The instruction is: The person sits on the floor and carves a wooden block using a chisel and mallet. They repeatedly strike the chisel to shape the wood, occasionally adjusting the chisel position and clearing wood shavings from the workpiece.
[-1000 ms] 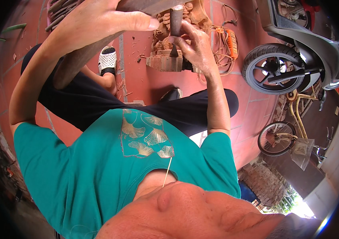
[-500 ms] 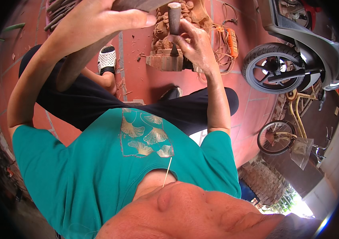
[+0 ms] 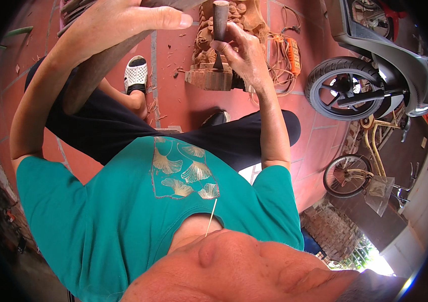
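In my right hand (image 3: 244,53) is a chisel (image 3: 219,22) with a dark round handle, held upright between thumb and fingers. Its flared dark blade meets the base of a reddish-brown wood carving (image 3: 209,79) with rounded, knobbly relief. My left hand (image 3: 123,25) is up at the top left, its thumb stretched out along a long dark wooden club (image 3: 90,80). One end of the club hangs beneath my left forearm; its other end passes out at the upper edge. The left fingers are partly cut off by that edge.
Wood chips lie on the red tiled floor (image 3: 171,103). An orange power strip (image 3: 292,55) with tangled cord is right of the carving. A motorbike wheel (image 3: 345,88) and a bicycle (image 3: 375,146) stand farther right. Several tools lie at the upper left (image 3: 75,10).
My left hand and the club have shifted slightly left, the club's lower end swinging left. The chisel and my right hand have moved up a little, still at the carving.
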A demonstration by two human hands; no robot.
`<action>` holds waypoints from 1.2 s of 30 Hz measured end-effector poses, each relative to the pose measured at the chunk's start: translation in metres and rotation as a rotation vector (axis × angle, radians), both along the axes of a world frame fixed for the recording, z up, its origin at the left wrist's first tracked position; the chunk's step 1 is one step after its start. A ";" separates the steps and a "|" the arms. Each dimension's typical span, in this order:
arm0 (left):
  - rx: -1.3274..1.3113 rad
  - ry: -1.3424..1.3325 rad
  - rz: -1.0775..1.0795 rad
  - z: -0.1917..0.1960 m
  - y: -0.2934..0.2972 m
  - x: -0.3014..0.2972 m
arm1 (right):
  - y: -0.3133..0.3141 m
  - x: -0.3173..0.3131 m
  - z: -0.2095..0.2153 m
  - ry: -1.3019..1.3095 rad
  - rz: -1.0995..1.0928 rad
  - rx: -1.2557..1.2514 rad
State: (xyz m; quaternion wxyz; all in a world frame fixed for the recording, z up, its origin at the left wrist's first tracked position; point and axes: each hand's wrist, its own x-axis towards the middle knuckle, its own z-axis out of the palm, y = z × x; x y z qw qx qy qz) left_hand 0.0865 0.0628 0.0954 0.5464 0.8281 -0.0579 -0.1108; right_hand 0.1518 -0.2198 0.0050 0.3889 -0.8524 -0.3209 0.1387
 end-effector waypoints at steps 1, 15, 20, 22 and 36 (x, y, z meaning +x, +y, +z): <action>-0.004 0.003 0.003 0.003 -0.001 0.000 | 0.000 0.000 0.000 -0.002 0.002 0.001; -0.060 -0.123 -0.006 -0.026 0.005 -0.002 | 0.014 0.006 -0.009 -0.091 0.073 -0.039; 0.017 -0.051 0.054 -0.043 0.004 -0.011 | 0.016 0.006 -0.013 -0.146 0.093 0.011; 0.054 0.055 -0.024 -0.044 0.009 -0.008 | 0.015 0.003 -0.014 -0.168 0.074 0.003; -0.088 0.190 -0.091 -0.039 0.010 -0.008 | 0.013 0.004 -0.008 -0.130 0.097 -0.064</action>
